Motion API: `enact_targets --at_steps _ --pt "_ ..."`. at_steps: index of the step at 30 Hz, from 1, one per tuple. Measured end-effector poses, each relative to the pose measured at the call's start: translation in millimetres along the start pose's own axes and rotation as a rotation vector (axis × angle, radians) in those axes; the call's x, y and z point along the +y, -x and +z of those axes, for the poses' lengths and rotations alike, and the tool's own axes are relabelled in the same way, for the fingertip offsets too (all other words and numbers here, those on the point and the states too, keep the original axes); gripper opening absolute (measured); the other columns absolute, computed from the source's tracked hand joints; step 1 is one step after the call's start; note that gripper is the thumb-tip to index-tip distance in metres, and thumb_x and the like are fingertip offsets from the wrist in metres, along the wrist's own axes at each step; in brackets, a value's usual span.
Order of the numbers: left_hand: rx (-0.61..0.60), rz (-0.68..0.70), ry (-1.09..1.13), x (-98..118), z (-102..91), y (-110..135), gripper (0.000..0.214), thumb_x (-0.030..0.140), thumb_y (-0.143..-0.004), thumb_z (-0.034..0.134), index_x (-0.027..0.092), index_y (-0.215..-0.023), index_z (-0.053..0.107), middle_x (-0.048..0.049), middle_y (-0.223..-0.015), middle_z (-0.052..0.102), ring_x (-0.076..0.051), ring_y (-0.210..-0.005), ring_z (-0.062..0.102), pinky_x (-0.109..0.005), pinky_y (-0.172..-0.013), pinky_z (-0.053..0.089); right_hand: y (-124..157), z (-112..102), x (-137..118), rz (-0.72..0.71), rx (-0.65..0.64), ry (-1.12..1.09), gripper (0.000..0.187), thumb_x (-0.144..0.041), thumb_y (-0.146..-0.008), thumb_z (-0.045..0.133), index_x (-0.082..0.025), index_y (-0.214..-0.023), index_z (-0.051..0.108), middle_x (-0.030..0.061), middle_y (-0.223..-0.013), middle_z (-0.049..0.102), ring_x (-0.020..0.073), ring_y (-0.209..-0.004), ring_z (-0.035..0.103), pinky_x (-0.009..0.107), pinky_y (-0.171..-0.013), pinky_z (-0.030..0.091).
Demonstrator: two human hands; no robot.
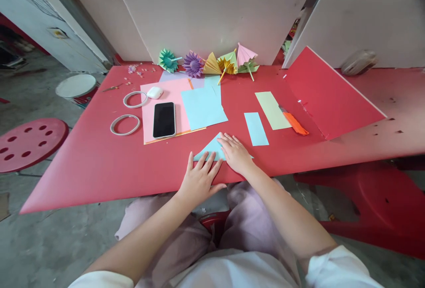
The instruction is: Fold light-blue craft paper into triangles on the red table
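A light blue sheet of paper (212,147), folded into a triangle, lies near the front edge of the red table, its long side toward me. My left hand (200,177) rests on its left part with the fingers spread. On the right part lies my right hand (235,153), flat with its fingers stretched toward the triangle's tip. Both hands partly cover the paper. Just beyond my right hand are a blue paper strip (256,129) and a pale green strip (272,110). An orange box cutter (295,123) touches the green strip's right edge.
A phone (164,120) and a white earbud case (155,93) lie on pink paper (149,124), beside a larger blue sheet (203,107). Two tape rolls (125,125) sit left. Folded paper umbrellas (246,54) line the wall. A red folded board (335,93) stands right.
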State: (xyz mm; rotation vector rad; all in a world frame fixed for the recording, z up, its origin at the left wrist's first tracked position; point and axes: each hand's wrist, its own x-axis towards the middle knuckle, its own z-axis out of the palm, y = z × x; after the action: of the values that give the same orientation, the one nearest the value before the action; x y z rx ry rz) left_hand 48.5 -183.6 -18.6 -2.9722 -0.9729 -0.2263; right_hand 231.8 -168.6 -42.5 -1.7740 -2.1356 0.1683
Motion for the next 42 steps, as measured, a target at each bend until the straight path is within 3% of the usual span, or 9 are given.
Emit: enact_targets --at_steps 7,13,24,30,38,42 --pt "-0.002 -0.064 0.007 7 1.8 13 0.073 0.061 -0.085 0.031 0.009 -0.136 0.034 -0.0159 -0.140 0.034 -0.032 -0.127 0.032 -0.062 -0.104 0.000 0 0 0 -0.002 0.002 -0.013 0.041 -0.020 -0.091 0.027 -0.014 -0.127 0.045 0.0087 -0.138 0.041 0.0181 -0.129 0.034 0.038 -0.108 0.026" --pt "0.015 -0.151 0.016 11 0.0 20 0.069 0.058 -0.084 0.037 0.012 -0.136 0.035 -0.0168 -0.138 0.038 -0.032 -0.124 0.038 -0.062 -0.104 0.000 1 0 0 0.004 0.001 -0.043 0.041 -0.020 -0.091 0.027 -0.014 -0.127 0.045 0.0099 -0.138 0.040 0.0173 -0.130 0.032 0.039 -0.108 0.025" --pt "0.073 -0.263 -0.014 10 -4.4 30 0.069 0.055 -0.084 0.040 0.007 -0.133 0.039 -0.0202 -0.125 0.051 -0.034 -0.114 0.045 -0.057 -0.103 0.013 1 -1 0 0.006 -0.004 -0.040 0.042 -0.022 -0.092 0.025 -0.016 -0.129 0.044 0.0081 -0.139 0.039 0.0172 -0.130 0.032 0.040 -0.108 0.025" --pt "0.037 -0.304 -0.097 4 -13.1 32 0.065 0.055 -0.083 0.041 0.007 -0.128 0.044 -0.0188 -0.121 0.053 -0.035 -0.103 0.048 -0.052 -0.086 0.032 1 1 1 -0.003 -0.002 -0.020 0.041 -0.021 -0.092 0.026 -0.014 -0.128 0.045 0.0085 -0.138 0.040 0.0177 -0.129 0.033 0.039 -0.108 0.026" --pt "0.076 -0.367 -0.151 -5 -15.6 41 0.062 0.057 -0.082 0.042 0.011 -0.121 0.051 -0.0179 -0.113 0.057 -0.035 -0.098 0.050 -0.048 -0.080 0.034 1 -1 1 0.003 -0.005 -0.049 0.042 -0.021 -0.091 0.025 -0.016 -0.128 0.044 0.0083 -0.139 0.040 0.0177 -0.130 0.033 0.041 -0.107 0.026" --pt "0.144 -0.432 -0.111 -17 -20.2 45 0.054 0.055 -0.081 0.046 0.013 -0.113 0.056 -0.0169 -0.111 0.058 -0.034 -0.106 0.049 -0.050 -0.089 0.033 1 0 1 0.003 -0.001 -0.063 0.042 -0.021 -0.091 0.026 -0.016 -0.128 0.044 0.0091 -0.139 0.040 0.0177 -0.130 0.032 0.042 -0.107 0.026"
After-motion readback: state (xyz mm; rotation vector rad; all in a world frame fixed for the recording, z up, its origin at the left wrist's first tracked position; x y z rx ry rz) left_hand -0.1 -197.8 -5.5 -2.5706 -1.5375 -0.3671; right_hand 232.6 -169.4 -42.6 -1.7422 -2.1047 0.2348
